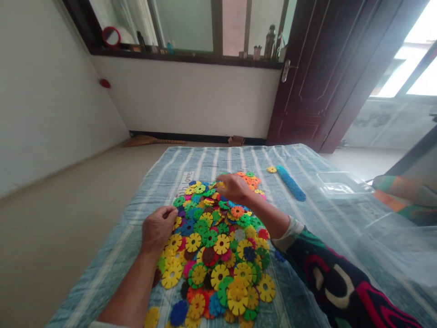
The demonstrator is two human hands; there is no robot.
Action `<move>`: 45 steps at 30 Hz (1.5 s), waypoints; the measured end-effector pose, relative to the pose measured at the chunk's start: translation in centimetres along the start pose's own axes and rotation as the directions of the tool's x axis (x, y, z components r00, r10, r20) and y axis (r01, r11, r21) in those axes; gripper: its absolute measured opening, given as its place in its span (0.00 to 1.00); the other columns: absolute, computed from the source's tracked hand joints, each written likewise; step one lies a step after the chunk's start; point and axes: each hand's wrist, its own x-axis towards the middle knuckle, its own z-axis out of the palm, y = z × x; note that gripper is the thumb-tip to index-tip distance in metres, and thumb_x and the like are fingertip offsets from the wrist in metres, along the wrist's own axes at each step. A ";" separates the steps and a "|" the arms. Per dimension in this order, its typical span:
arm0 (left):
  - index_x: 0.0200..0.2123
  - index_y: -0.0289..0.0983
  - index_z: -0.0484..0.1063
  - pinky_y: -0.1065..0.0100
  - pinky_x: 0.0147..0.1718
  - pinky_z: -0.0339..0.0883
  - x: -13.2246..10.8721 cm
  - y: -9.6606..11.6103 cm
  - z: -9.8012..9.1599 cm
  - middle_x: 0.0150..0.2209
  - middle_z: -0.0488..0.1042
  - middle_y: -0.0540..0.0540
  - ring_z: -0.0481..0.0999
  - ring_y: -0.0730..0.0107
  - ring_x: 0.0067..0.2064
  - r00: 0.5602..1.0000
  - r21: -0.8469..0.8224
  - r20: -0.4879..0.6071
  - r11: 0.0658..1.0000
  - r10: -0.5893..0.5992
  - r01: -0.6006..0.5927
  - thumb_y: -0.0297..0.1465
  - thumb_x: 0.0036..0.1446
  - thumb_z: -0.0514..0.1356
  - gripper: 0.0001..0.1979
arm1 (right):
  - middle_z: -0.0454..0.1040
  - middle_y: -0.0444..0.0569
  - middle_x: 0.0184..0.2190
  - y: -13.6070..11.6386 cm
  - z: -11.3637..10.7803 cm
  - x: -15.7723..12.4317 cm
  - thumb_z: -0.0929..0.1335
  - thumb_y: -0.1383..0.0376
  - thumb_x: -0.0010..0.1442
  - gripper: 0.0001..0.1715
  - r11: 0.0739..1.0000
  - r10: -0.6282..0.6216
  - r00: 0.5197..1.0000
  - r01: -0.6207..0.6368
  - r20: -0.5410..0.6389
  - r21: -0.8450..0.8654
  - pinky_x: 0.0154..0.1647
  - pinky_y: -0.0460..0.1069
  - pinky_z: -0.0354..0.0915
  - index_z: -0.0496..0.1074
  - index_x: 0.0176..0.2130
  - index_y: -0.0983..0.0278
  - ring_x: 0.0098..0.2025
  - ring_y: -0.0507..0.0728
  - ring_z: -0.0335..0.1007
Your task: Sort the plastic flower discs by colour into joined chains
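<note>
A big heap of notched plastic snowflake discs (221, 244) in yellow, green, blue, orange and red covers the middle of the cloth. At the heap's left edge is my left hand (159, 229), its thumb and fingers pressed together; whether anything is between them is hidden. My right hand (235, 187) reaches over the far side of the heap with curled fingers. A bit of a yellow snowflake disc (221, 185) shows at its fingertips. Beyond the heap to the right lies a row of blue discs (291, 183) joined in a stack, with a single yellow disc (271, 169) at its far end.
A blue-and-white striped cloth (205, 157) covers the surface. On the right stand a clear plastic box (344, 187) and another clear container (403, 246), beside an orange-and-green fabric (398, 196). A broom (146, 140) lies on the floor by the wall, left of a dark red door (317, 68).
</note>
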 end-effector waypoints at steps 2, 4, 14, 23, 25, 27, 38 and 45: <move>0.30 0.40 0.77 0.66 0.35 0.67 -0.1 0.1 0.0 0.29 0.79 0.48 0.77 0.60 0.33 1.000 0.008 -0.008 1.000 0.003 -0.003 0.44 0.45 0.55 0.17 | 0.78 0.50 0.37 1.8 -1.2 0.5 0.67 0.63 0.55 0.20 0.988 0.090 0.989 -0.074 -0.114 0.133 0.40 0.49 0.64 0.75 0.48 0.64 0.37 0.56 0.73; 0.30 0.40 0.77 0.66 0.35 0.68 -0.1 0.1 0.0 0.28 0.79 0.48 0.77 0.61 0.33 1.000 0.011 -0.016 1.000 0.008 -0.008 0.43 0.45 0.56 0.16 | 0.77 0.49 0.33 3.9 -2.3 0.8 0.68 0.63 0.53 0.20 0.955 0.186 0.966 -0.133 -0.182 0.266 0.37 0.49 0.65 0.76 0.45 0.66 0.33 0.54 0.71; 0.30 0.40 0.77 0.67 0.35 0.68 0.2 -0.2 0.1 0.28 0.79 0.48 0.77 0.61 0.32 1.000 0.021 -0.017 1.000 0.011 -0.010 0.41 0.45 0.56 0.14 | 0.75 0.48 0.28 11.6 -3.6 -2.3 0.68 0.63 0.49 0.21 0.922 0.334 0.926 -0.280 -0.179 0.268 0.31 0.46 0.63 0.78 0.42 0.69 0.30 0.53 0.69; 0.30 0.40 0.76 0.66 0.36 0.68 0.2 0.0 0.0 0.28 0.78 0.48 0.77 0.62 0.32 1.000 0.028 -0.005 1.000 -0.008 0.008 0.39 0.47 0.57 0.12 | 0.79 0.49 0.39 11.7 -2.8 -4.7 0.68 0.66 0.49 0.22 0.963 0.248 0.966 -0.238 0.073 -0.124 0.40 0.47 0.63 0.78 0.45 0.62 0.39 0.56 0.73; 0.30 0.40 0.76 0.67 0.36 0.67 0.2 0.0 0.0 0.29 0.78 0.48 0.77 0.63 0.33 1.000 0.029 -0.001 0.999 -0.015 0.015 0.38 0.48 0.58 0.11 | 0.79 0.50 0.42 11.3 -3.0 -5.0 0.68 0.65 0.50 0.22 0.965 0.223 0.966 -0.199 0.129 -0.172 0.42 0.48 0.63 0.78 0.46 0.61 0.42 0.58 0.73; 0.30 0.40 0.76 0.68 0.35 0.67 0.2 0.0 0.0 0.29 0.78 0.49 0.77 0.63 0.33 1.000 0.029 -0.004 0.999 -0.025 0.025 0.38 0.48 0.58 0.11 | 0.78 0.50 0.44 10.9 -3.3 -5.1 0.68 0.64 0.51 0.22 0.963 0.213 0.961 -0.176 0.175 -0.203 0.43 0.48 0.63 0.78 0.47 0.61 0.45 0.60 0.73; 0.30 0.39 0.77 0.69 0.32 0.67 0.2 0.7 -0.5 0.28 0.79 0.50 0.77 0.64 0.32 0.999 0.031 -0.005 0.999 -0.038 0.038 0.38 0.45 0.60 0.11 | 0.78 0.52 0.42 8.8 -4.0 -4.5 0.66 0.71 0.51 0.18 0.926 0.180 0.937 -0.058 0.300 -0.372 0.39 0.47 0.62 0.78 0.41 0.61 0.45 0.60 0.73; 0.30 0.40 0.77 0.70 0.30 0.66 0.4 0.3 -0.3 0.26 0.79 0.51 0.76 0.64 0.30 1.000 0.028 -0.027 0.999 -0.016 0.017 0.39 0.44 0.60 0.12 | 0.78 0.57 0.41 8.4 -3.8 -3.8 0.66 0.69 0.51 0.15 0.899 0.231 0.936 -0.102 0.264 -0.427 0.35 0.48 0.63 0.78 0.39 0.65 0.42 0.62 0.75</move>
